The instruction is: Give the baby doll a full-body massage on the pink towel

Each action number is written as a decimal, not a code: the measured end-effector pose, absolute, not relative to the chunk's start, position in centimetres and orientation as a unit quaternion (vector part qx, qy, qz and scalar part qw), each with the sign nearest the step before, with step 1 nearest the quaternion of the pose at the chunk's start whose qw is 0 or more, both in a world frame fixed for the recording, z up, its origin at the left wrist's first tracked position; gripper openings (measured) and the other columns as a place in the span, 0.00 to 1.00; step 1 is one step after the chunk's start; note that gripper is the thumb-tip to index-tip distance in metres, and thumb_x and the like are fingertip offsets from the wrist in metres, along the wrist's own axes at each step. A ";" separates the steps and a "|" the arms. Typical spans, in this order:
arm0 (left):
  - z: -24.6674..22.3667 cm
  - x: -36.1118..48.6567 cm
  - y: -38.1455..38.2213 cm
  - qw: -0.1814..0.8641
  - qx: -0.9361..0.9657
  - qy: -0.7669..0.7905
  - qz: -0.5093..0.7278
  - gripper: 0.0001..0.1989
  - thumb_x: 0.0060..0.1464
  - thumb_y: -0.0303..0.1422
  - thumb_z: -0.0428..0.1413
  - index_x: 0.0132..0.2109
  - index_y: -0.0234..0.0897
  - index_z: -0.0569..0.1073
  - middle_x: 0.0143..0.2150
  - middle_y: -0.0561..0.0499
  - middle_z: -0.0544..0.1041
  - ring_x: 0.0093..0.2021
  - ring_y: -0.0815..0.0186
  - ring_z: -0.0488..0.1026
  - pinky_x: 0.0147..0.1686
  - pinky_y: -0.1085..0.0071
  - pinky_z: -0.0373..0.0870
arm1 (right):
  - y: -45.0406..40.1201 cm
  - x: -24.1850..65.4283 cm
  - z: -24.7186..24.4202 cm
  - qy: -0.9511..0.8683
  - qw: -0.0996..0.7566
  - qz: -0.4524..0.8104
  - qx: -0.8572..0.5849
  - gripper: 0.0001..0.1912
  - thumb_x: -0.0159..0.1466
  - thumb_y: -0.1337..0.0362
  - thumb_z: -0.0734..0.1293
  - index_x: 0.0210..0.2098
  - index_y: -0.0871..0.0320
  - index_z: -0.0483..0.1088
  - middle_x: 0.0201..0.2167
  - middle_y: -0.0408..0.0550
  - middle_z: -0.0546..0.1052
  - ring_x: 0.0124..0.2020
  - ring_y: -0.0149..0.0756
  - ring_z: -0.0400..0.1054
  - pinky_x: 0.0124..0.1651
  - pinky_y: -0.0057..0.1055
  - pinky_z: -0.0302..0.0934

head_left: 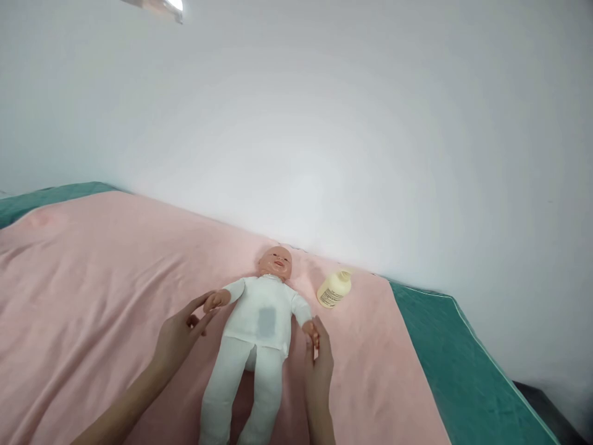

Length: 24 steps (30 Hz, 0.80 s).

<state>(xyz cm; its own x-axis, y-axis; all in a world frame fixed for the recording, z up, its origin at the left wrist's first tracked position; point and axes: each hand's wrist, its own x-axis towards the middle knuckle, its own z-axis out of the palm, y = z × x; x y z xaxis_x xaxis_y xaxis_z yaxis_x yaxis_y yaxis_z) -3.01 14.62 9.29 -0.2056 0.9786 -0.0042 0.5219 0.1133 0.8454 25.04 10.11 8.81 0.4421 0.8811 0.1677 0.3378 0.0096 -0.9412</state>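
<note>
A baby doll (259, 309) in a white top and white trousers lies on its back on a pink cloth (139, 266), its head towards the wall. Between the thumb and fingers of my left hand (182, 326) is the doll's hand on the left side. My right hand (321, 358) has its fingers around the doll's other hand in the same way. Both doll arms are spread out from its body. A pale yellow bottle (334, 289) with printed text stands just beyond my right hand, beside the doll's shoulder.
Under the pink cloth, a green sheet (454, 346) shows on the right and at the far left. A white wall (296, 123) rises directly behind the bedding. Something dark (549, 405) lies beyond the right edge.
</note>
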 end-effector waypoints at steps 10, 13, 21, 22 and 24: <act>9.7 0.6 29.3 0.330 0.552 0.581 0.499 0.29 0.54 0.52 0.48 0.53 0.36 0.72 0.49 0.44 0.77 0.40 0.58 0.75 0.32 0.70 0.69 | 24.0 26.3 10.0 -0.492 0.622 0.225 -0.566 0.27 0.66 0.51 0.54 0.57 0.61 0.60 0.52 0.58 0.70 0.49 0.40 0.70 0.51 0.37 0.63; 8.3 1.1 32.7 0.344 0.559 0.586 0.474 0.28 0.54 0.52 0.46 0.45 0.33 0.77 0.43 0.41 0.80 0.44 0.54 0.75 0.38 0.67 0.69 | 27.9 26.4 8.6 -0.495 0.590 0.232 -0.594 0.24 0.64 0.50 0.56 0.50 0.60 0.66 0.46 0.56 0.75 0.47 0.41 0.70 0.46 0.36 0.64; 5.3 0.8 34.5 0.401 0.568 0.584 0.418 0.29 0.49 0.55 0.49 0.30 0.32 0.77 0.29 0.39 0.80 0.33 0.53 0.76 0.30 0.65 0.68 | 30.9 27.2 6.3 -0.496 0.504 0.250 -0.661 0.14 0.64 0.54 0.61 0.36 0.59 0.70 0.33 0.48 0.77 0.33 0.36 0.72 0.40 0.34 0.63; 5.3 0.7 34.4 0.402 0.568 0.583 0.420 0.29 0.49 0.56 0.49 0.29 0.32 0.77 0.30 0.39 0.80 0.33 0.53 0.76 0.30 0.65 0.68 | 30.7 27.2 6.4 -0.498 0.502 0.248 -0.662 0.14 0.65 0.55 0.60 0.36 0.59 0.70 0.34 0.48 0.77 0.34 0.36 0.72 0.40 0.34 0.63; 5.7 0.6 34.1 0.398 0.568 0.579 0.429 0.30 0.50 0.57 0.48 0.30 0.32 0.76 0.31 0.39 0.80 0.33 0.53 0.76 0.31 0.65 0.68 | 30.1 27.1 6.7 -0.504 0.507 0.242 -0.656 0.16 0.65 0.55 0.56 0.40 0.58 0.70 0.37 0.50 0.77 0.37 0.38 0.72 0.41 0.34 0.63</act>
